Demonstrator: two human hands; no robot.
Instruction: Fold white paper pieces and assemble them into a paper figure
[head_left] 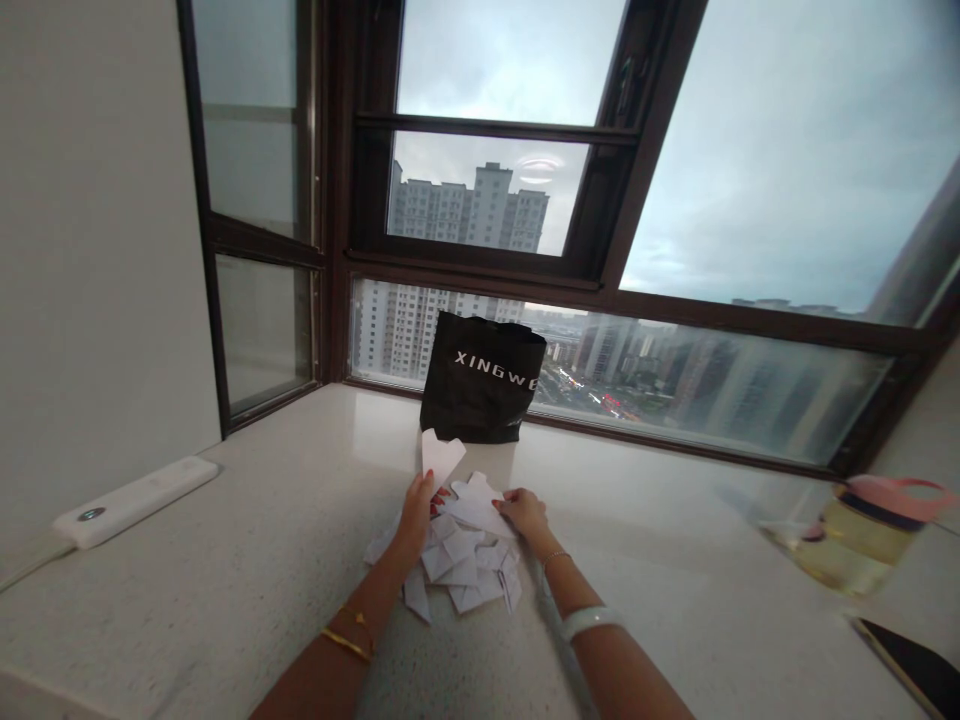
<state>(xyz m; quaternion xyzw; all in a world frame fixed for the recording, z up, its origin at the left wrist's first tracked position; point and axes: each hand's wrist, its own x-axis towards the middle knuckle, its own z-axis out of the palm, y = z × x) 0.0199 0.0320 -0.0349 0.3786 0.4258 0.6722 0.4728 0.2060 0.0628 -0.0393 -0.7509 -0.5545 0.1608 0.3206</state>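
A loose pile of folded white papers lies on the pale speckled counter. My left hand grips one folded paper, raised above the pile with its notched end pointing away from me. At the pile's right side, my right hand pinches the edge of another folded paper, its fingers closed. Just behind the papers stands a black bag with white lettering, upright near the window. Whatever is inside the bag is hidden.
A white power strip with a cable lies at the left by the wall. On the right stands a yellowish bottle with a pink lid, and a dark phone lies nearer. Brown window frames border the counter's far side.
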